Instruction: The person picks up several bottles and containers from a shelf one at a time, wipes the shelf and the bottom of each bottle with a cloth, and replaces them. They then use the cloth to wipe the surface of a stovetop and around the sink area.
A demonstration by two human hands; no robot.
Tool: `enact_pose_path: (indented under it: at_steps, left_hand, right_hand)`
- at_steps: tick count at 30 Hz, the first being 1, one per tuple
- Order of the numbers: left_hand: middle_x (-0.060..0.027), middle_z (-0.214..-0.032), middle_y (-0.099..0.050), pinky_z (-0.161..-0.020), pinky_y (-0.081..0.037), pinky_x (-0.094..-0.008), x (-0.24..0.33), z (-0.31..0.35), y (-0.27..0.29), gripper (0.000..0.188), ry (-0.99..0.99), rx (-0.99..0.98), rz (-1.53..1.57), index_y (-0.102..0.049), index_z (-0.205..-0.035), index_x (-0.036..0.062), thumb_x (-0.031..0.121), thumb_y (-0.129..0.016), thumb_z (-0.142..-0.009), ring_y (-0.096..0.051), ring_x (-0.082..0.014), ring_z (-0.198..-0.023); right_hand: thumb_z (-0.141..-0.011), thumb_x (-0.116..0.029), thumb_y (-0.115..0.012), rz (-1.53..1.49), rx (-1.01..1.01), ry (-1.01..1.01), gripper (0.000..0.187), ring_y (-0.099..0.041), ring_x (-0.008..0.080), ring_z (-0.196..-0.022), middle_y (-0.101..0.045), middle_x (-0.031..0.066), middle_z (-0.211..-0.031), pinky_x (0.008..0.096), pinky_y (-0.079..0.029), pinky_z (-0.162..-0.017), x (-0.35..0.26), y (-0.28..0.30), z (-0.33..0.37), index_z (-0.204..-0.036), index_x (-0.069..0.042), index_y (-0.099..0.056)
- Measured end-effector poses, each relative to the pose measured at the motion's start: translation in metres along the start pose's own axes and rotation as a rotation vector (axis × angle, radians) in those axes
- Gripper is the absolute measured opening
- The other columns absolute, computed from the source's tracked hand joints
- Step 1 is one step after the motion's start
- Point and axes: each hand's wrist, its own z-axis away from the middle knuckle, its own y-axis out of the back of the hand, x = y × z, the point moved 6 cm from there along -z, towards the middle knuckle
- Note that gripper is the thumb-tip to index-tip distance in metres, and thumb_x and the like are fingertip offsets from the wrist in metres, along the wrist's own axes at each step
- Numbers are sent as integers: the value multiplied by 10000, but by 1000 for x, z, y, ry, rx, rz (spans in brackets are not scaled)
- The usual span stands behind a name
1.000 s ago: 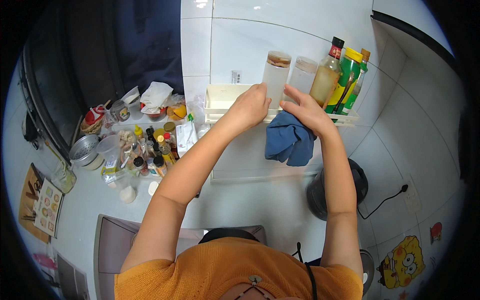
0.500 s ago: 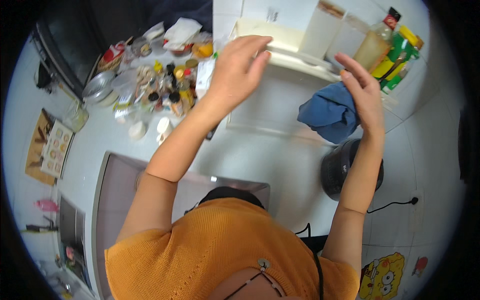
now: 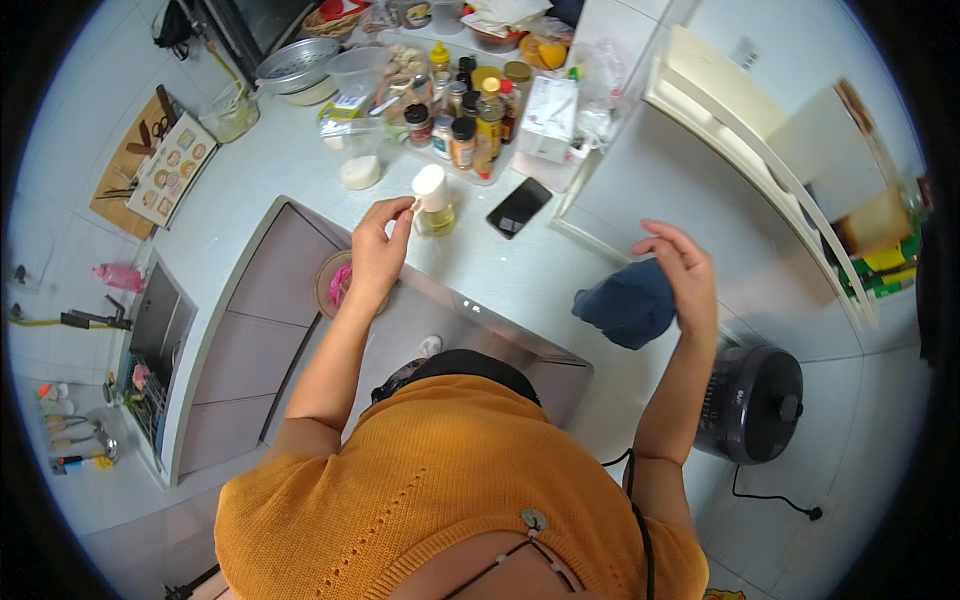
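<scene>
At the counter's front edge my left hand [image 3: 380, 250] is closed, thumb and fingers pinched at the handle of a small oil bottle [image 3: 436, 217]. The bottle stands upright, with a white top and yellowish liquid inside. A crumpled dark blue cloth [image 3: 628, 305] hangs from my right hand [image 3: 685, 275], which grips it over the right part of the counter. Some of that hand's fingers are raised above the cloth. A black phone [image 3: 519, 208] lies flat to the right of the bottle. Left of it sits a clear container of white powder [image 3: 360, 171].
Behind the bottle is a tray crowded with seasoning bottles [image 3: 463, 142], beside a white box [image 3: 548, 118]. A cream wall shelf [image 3: 745, 110] holds containers at right. A black rice cooker [image 3: 760, 405] stands below it. The counter edge [image 3: 500, 325] drops to an opening near my body.
My left hand has come away from the shelf, down and left to the oil bottle. My right hand, still holding the cloth, is lower and nearer me. The view has turned left.
</scene>
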Motion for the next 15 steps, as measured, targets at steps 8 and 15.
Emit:
enact_pose_path:
  at_steps: [8,15]
  left_hand:
    - [-164,-991,-598,-775,-466,-359,-115,-24,3,296,37,-170,-85,-597,-1049,22,82,-617,-760,-589,-290,-871]
    - [-187,-1195,-500,-937,-387,-386,-180,-31,-34,506,-82,-685,-309,-486,-1196,22,134,-671,-739,-463,-347,-1100]
  right_hand:
    - [-840,-95,-542,245,-121,-109,214,-574,115,-754,-638,85,-789,243,-448,-689,125,-140,-67,-1034,-18,-589]
    - [-778,-133,-588,485,-89,-125,482,-619,290,-829,-635,132,-848,343,-469,-773,183,-224,-112,-1233,-54,-451]
